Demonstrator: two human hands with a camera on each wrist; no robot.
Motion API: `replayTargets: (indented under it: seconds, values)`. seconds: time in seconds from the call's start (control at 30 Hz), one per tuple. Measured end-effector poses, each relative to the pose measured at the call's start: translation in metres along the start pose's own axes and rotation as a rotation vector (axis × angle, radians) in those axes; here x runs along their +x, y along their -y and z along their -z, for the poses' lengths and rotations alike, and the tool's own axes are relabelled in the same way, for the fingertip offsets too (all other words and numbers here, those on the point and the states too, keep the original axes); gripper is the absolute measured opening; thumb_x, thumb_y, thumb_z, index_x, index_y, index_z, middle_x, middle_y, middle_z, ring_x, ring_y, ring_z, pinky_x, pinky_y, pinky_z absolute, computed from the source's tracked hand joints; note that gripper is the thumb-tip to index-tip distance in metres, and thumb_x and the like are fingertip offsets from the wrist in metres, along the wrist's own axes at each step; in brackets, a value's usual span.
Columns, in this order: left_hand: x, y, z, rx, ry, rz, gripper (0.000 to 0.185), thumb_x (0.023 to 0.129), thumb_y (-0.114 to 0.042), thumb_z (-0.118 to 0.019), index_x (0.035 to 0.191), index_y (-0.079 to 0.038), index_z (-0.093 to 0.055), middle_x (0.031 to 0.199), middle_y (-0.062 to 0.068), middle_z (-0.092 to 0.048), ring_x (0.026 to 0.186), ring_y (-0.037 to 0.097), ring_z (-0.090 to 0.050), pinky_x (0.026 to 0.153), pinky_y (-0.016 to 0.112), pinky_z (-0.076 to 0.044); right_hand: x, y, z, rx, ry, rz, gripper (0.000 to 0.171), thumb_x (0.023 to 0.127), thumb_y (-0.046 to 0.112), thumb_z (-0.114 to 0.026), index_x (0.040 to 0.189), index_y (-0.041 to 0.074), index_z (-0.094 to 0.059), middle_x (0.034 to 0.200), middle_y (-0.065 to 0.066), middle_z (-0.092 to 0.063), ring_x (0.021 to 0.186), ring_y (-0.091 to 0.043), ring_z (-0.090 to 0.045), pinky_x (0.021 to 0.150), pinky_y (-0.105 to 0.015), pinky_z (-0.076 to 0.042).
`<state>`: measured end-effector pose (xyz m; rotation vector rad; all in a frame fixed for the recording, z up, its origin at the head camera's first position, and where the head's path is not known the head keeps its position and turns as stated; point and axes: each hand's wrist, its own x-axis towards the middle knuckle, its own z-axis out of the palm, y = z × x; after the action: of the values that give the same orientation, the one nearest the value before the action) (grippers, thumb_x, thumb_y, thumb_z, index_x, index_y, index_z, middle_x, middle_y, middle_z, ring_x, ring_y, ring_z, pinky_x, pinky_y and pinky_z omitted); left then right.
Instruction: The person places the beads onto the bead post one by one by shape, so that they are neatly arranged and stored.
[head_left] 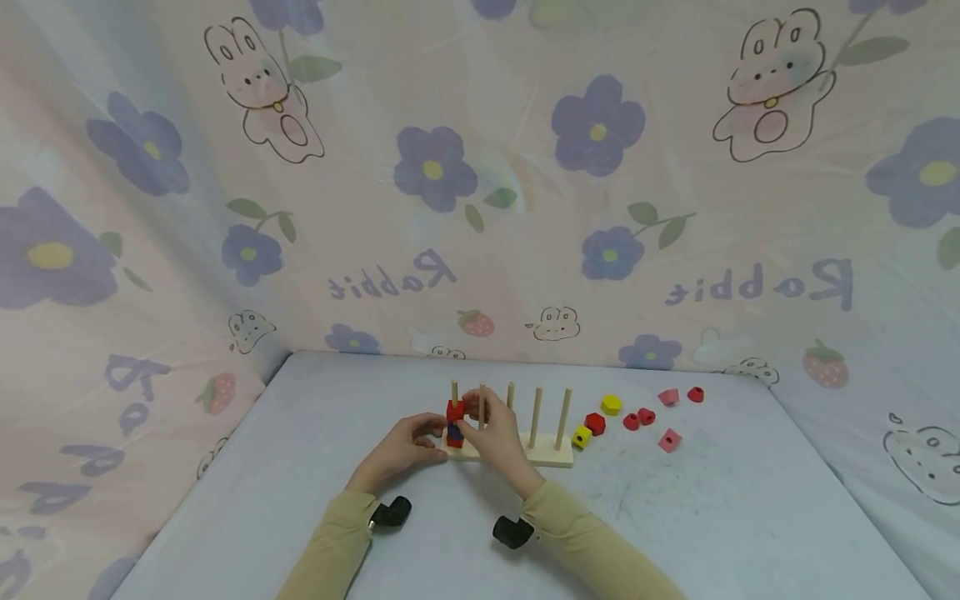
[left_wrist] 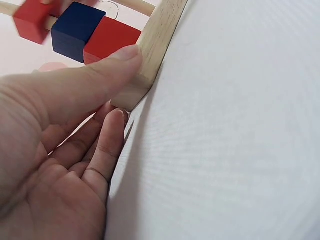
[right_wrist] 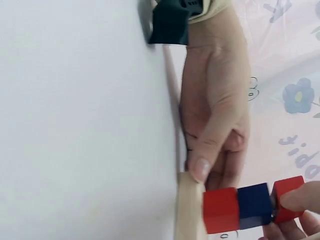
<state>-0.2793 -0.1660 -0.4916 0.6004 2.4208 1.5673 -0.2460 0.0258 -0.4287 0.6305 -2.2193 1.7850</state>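
Note:
A wooden peg stand (head_left: 551, 457) with several upright pegs stands on the table. On its leftmost peg sit a lower red cube (right_wrist: 220, 210) and a dark blue cube (right_wrist: 253, 202). An upper red cube (head_left: 454, 409) is on that same peg, slightly above the blue one. My right hand (head_left: 497, 435) pinches this upper cube between thumb and fingers. At the stand's left end, my left hand (head_left: 407, 448) grips the base, its thumb (left_wrist: 127, 53) on top near the lower red cube. The left fingers are partly hidden behind the base.
Right of the stand lie loose blocks: a yellow cube (head_left: 582, 437), a yellow block (head_left: 611, 405), a red hexagonal block (head_left: 595, 424), several small red pieces (head_left: 647, 416) and pink ones (head_left: 670, 440). A patterned curtain (head_left: 510, 275) hangs behind the table.

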Motion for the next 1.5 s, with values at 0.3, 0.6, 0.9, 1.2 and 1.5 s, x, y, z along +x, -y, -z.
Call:
replayTargets:
  seconds: [0.3,0.6,0.9,1.2,1.5]
  values:
    - [0.003,0.012,0.001,0.006,-0.015,-0.032,0.049,0.071,-0.019,-0.075,0.115,-0.014,-0.054,0.104,0.004,-0.057,0.082,0.019,-0.057,0.075,0.031,-0.046,-0.009,0.002,-0.001,0.021,-0.010,-0.001,0.032,0.074,-0.013,-0.060,0.104,-0.010,-0.049,0.100,-0.026,-0.057,0.096,-0.040,-0.054,0.083,-0.052,-0.040]
    - [-0.004,0.000,0.004,-0.043,-0.021,-0.036,0.050,0.070,-0.006,-0.074,0.115,-0.005,-0.053,0.103,0.011,-0.056,0.087,0.028,-0.056,0.075,0.029,-0.046,-0.030,0.015,0.019,-0.001,0.089,-0.031,0.050,0.077,-0.009,-0.060,0.123,-0.007,-0.040,0.120,-0.026,-0.047,0.112,-0.041,-0.043,0.091,-0.051,-0.034]
    - [-0.007,-0.004,0.005,-0.033,-0.057,-0.043,0.050,0.069,-0.005,-0.075,0.114,-0.004,-0.054,0.101,0.011,-0.057,0.088,0.030,-0.056,0.074,0.029,-0.046,-0.054,0.006,0.068,-0.016,0.051,-0.076,0.039,0.077,-0.006,-0.063,0.114,0.000,-0.050,0.105,-0.019,-0.055,0.095,-0.035,-0.054,0.079,-0.043,-0.045]
    - [0.000,0.012,0.003,-0.041,-0.065,-0.024,0.052,0.067,-0.013,-0.077,0.114,-0.010,-0.054,0.101,0.009,-0.056,0.080,0.022,-0.057,0.072,0.028,-0.047,-0.050,-0.050,0.151,-0.301,-0.046,-0.047,0.031,0.075,-0.007,-0.064,0.104,0.003,-0.056,0.094,-0.012,-0.061,0.082,-0.024,-0.058,0.065,-0.028,-0.049]
    - [-0.008,-0.017,-0.001,-0.038,-0.032,-0.033,0.050,0.071,-0.004,-0.073,0.116,-0.004,-0.051,0.104,0.016,-0.055,0.088,0.031,-0.055,0.075,0.030,-0.046,-0.048,-0.082,0.176,-0.391,0.076,-0.165,0.035,0.076,-0.002,-0.066,0.109,0.005,-0.055,0.102,-0.007,-0.058,0.081,-0.018,-0.056,0.067,-0.025,-0.048]
